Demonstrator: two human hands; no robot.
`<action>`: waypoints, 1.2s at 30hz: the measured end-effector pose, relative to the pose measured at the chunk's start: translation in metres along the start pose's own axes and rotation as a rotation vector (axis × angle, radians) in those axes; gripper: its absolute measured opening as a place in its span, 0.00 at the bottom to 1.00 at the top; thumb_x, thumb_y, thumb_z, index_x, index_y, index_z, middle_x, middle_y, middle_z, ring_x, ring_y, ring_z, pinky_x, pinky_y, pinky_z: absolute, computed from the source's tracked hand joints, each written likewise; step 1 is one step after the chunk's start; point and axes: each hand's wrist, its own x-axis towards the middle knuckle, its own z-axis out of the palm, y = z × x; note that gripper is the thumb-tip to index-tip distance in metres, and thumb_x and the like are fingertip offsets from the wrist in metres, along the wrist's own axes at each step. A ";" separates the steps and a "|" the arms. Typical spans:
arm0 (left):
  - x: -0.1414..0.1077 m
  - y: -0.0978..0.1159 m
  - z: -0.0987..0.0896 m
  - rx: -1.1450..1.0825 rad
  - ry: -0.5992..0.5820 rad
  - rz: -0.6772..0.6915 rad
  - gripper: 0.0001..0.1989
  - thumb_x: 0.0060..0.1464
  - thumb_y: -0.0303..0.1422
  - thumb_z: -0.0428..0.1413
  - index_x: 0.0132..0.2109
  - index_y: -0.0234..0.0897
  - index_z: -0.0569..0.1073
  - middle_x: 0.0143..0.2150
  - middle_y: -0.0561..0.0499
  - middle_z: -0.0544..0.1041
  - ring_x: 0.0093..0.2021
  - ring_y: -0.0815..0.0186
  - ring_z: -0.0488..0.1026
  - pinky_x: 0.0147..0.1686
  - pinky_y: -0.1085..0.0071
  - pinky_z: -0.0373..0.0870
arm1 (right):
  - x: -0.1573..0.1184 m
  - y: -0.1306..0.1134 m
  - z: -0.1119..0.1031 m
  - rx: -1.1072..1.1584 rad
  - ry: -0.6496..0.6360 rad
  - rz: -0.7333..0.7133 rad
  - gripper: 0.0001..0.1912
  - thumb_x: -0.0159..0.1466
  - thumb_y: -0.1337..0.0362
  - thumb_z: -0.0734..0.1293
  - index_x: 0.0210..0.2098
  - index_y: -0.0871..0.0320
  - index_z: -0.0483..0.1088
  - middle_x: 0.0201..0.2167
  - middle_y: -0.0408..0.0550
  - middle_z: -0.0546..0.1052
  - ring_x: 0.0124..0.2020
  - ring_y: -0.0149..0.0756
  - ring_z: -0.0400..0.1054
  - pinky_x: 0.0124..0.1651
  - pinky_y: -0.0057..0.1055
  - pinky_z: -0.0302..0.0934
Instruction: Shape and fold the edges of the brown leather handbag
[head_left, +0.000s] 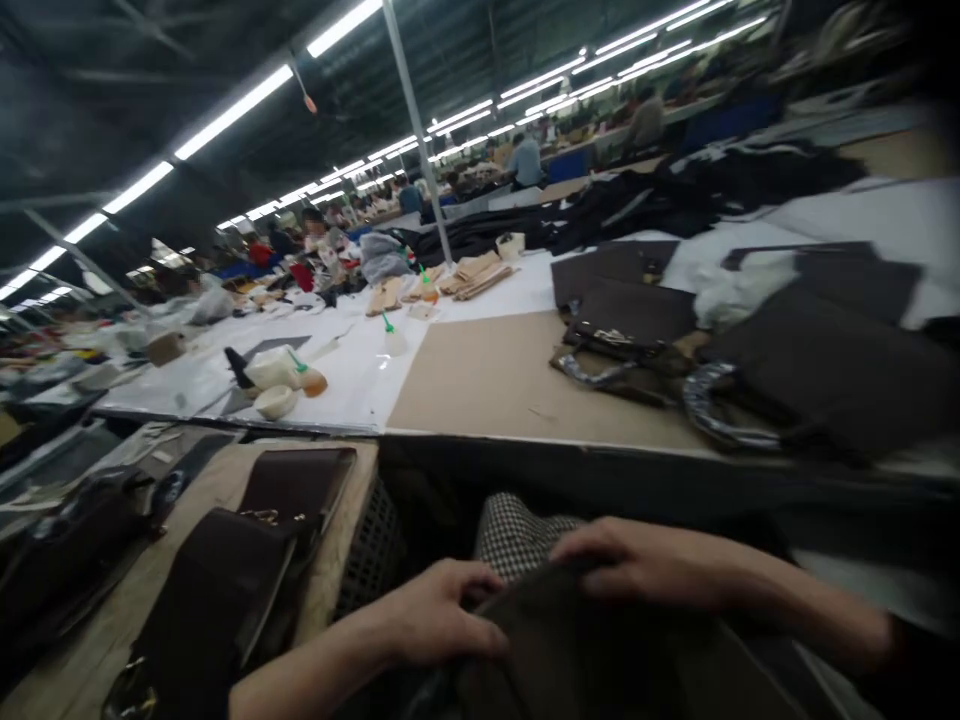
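In the head view, a dark brown bag lies at the bottom, close to my body, its lower part cut off by the frame. My left hand grips its upper left edge, thumb on the near side and fingers over the far side. My right hand closes over the top edge a little further right, fingers curled down onto it. Black-and-white checked cloth shows just beyond the bag, between the hands. The image is blurred, so the bag's details cannot be made out.
Brown bags rest on a board at left, above a black crate. More dark bags lie on the worktable's cardboard sheet. Green-tipped glue bottles, a bowl and a pole stand beyond; people work farther back.
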 end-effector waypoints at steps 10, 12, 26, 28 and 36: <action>-0.014 0.007 0.001 0.056 -0.015 0.027 0.13 0.48 0.32 0.61 0.43 0.36 0.77 0.36 0.55 0.77 0.35 0.67 0.69 0.33 0.75 0.65 | 0.020 0.008 -0.010 0.256 -0.208 0.074 0.22 0.58 0.60 0.71 0.52 0.55 0.74 0.43 0.43 0.80 0.44 0.39 0.72 0.45 0.28 0.66; -0.016 0.011 -0.011 -0.005 -0.059 0.000 0.14 0.48 0.32 0.62 0.43 0.35 0.77 0.35 0.55 0.77 0.34 0.68 0.69 0.33 0.75 0.65 | 0.023 0.009 -0.010 0.350 -0.238 0.070 0.23 0.58 0.60 0.72 0.52 0.55 0.74 0.44 0.43 0.79 0.45 0.39 0.72 0.46 0.28 0.65; -0.004 -0.025 -0.016 0.172 -0.029 0.077 0.22 0.62 0.49 0.48 0.36 0.34 0.72 0.29 0.57 0.65 0.30 0.71 0.58 0.29 0.76 0.55 | 0.028 0.026 0.007 0.364 -0.217 0.052 0.15 0.60 0.54 0.69 0.37 0.61 0.76 0.27 0.39 0.72 0.28 0.28 0.63 0.31 0.23 0.58; -0.004 -0.024 -0.017 0.184 -0.027 0.058 0.23 0.62 0.50 0.46 0.37 0.34 0.72 0.30 0.57 0.66 0.30 0.71 0.60 0.28 0.76 0.56 | 0.027 0.024 0.007 0.317 -0.187 0.077 0.15 0.60 0.53 0.70 0.36 0.61 0.75 0.25 0.38 0.70 0.26 0.27 0.60 0.29 0.22 0.56; 0.006 0.005 0.006 0.771 0.393 0.223 0.15 0.61 0.35 0.53 0.54 0.44 0.70 0.51 0.48 0.76 0.50 0.57 0.70 0.52 0.62 0.64 | 0.028 0.021 0.010 0.204 -0.106 0.044 0.13 0.60 0.55 0.70 0.33 0.60 0.73 0.24 0.37 0.69 0.25 0.27 0.59 0.26 0.23 0.53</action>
